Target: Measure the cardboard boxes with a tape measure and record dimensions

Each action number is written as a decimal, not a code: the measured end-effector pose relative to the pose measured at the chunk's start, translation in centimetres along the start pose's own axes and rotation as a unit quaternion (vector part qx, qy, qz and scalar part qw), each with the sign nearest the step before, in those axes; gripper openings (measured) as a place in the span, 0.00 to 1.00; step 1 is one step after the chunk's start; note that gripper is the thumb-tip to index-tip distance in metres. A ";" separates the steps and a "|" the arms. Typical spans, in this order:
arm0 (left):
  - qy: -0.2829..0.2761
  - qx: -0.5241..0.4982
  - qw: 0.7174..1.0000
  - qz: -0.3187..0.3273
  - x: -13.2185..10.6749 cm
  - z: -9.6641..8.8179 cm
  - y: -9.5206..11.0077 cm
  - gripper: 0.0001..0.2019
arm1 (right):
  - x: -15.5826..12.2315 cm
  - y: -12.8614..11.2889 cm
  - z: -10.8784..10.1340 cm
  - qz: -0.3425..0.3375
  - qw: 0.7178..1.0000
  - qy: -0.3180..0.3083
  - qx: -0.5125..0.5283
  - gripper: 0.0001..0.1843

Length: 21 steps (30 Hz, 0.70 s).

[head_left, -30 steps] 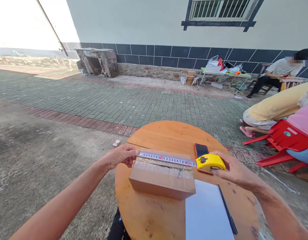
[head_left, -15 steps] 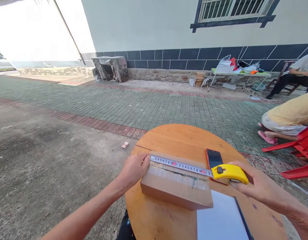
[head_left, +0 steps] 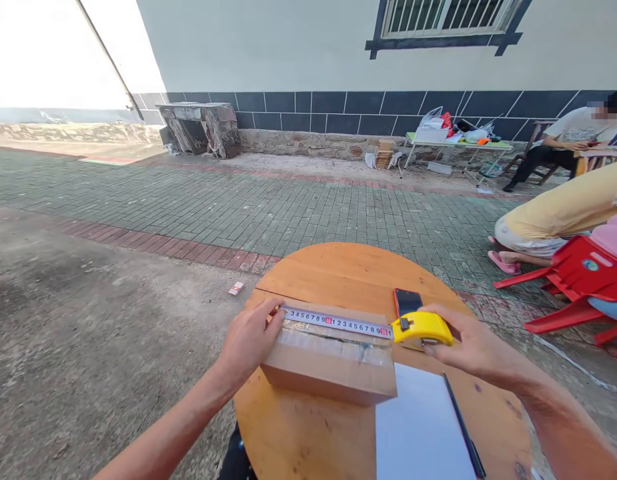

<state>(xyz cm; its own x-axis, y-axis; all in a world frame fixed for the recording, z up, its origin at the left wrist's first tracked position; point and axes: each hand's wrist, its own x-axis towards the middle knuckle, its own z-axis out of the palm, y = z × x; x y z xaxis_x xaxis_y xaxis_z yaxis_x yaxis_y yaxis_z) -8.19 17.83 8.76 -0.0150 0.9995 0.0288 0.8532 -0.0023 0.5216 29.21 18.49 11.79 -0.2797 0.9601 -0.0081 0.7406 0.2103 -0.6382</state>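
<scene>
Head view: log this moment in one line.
left hand: at end of blade; right hand: holding yellow tape measure; blade: across cardboard box top; paper, pen: on table

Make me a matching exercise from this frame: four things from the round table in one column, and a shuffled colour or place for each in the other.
Things
1. tape measure case
2. cardboard box
3. pen
4. phone

Descriptions
A. black, lying along the right edge of the white paper
B. brown, under the stretched-out blade
C. dark face with a red edge
D. yellow, held in the right hand

Pairs
1-D
2-B
3-A
4-C
</scene>
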 end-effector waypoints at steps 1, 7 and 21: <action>0.003 0.007 1.000 -0.002 -0.1 0.0 -0.1 0.19 | -0.1 -0.1 -0.1 0.006 0.999 -0.034 0.008 0.17; -0.010 0.097 0.995 0.007 0.1 -0.4 -0.3 0.24 | -0.5 -0.8 -0.5 0.032 0.993 -0.086 0.070 0.23; -0.028 0.073 0.997 0.017 0.7 -0.9 0.0 0.16 | -0.8 -1.2 -0.2 0.026 0.987 -0.091 0.126 0.18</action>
<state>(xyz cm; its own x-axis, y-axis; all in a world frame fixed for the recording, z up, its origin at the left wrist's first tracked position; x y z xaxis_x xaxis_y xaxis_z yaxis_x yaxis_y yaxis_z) -8.64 18.55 9.56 0.0411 0.9991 -0.0052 0.9193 -0.0358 0.3919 28.67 17.56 12.69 -0.3671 0.9145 -0.1699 0.5877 0.0864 -0.8045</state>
